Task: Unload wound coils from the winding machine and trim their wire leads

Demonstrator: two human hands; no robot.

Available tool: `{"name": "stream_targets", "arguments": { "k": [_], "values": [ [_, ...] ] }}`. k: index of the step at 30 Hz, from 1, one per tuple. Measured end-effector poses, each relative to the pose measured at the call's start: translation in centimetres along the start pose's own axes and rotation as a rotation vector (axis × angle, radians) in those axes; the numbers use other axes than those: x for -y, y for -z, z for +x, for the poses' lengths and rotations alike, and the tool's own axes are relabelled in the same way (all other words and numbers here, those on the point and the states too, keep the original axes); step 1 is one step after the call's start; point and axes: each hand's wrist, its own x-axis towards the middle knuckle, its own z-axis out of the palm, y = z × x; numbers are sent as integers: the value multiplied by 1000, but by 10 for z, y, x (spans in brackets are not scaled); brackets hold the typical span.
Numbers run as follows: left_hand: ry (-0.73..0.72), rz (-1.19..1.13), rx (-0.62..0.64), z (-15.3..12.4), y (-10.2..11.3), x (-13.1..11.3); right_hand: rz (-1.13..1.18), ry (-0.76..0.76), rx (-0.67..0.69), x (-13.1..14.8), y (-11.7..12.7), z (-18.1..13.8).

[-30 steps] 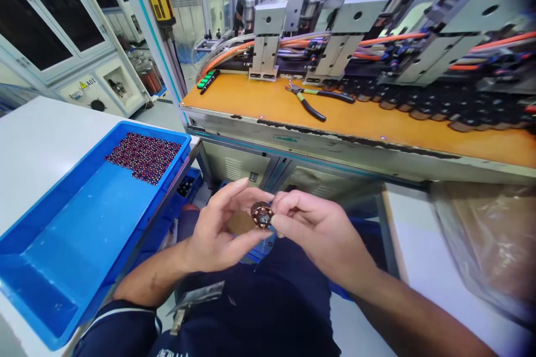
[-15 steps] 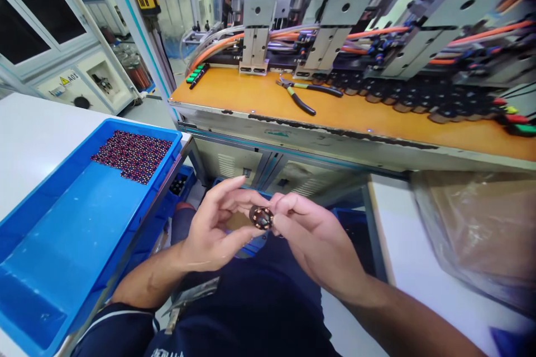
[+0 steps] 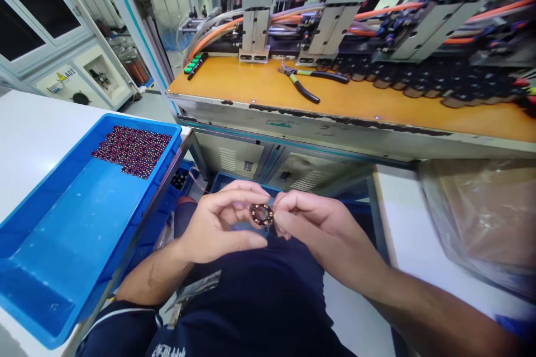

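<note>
Over my lap I hold a small round wound coil part [image 3: 262,215] with copper windings, pinched between both hands. My left hand [image 3: 220,226] grips its left side with curled fingers and thumb. My right hand [image 3: 318,223] pinches its right edge with thumb and forefinger. To my left a blue plastic bin [image 3: 75,234] sits on a white table, with several similar dark parts [image 3: 132,150] laid in rows at its far corner.
Ahead stands an orange-topped machine bench [image 3: 355,106] with pliers [image 3: 307,81], a black and green tool [image 3: 195,65] and rows of coil fixtures under metal heads. A plastic-covered tray [image 3: 481,217] lies on the white table at right.
My left fingers have curled in closer round the part. The view has shifted slightly; the part stays between both hands.
</note>
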Motion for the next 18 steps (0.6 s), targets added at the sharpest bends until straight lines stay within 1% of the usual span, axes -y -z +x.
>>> {"name": "stream_targets", "arguments": {
  "k": [2, 4, 6, 8, 11, 14, 16, 18],
  "values": [
    [26, -34, -32, 0, -1, 1, 21, 2, 34, -4, 6, -1],
    [73, -102, -23, -1, -1, 0, 40, -1, 105, -7, 15, -2],
    [111, -148, -6, -2, -1, -2, 20, 7, 146, -7, 24, -2],
    [133, -130, -7, -2, -1, -5, -28, 8, 147, -2, 28, -2],
    [156, -79, -2, -2, -3, -8, -70, -15, 146, 6, 25, -1],
    [187, -63, 18, -1, -3, -11, -97, -26, 139, 8, 24, 0],
    [190, -58, 32, -1, -2, -13, -138, -13, 151, 7, 29, 1],
    [192, -67, 47, -1, -1, -14, -199, 37, 161, 8, 36, 4]
  ]
}}
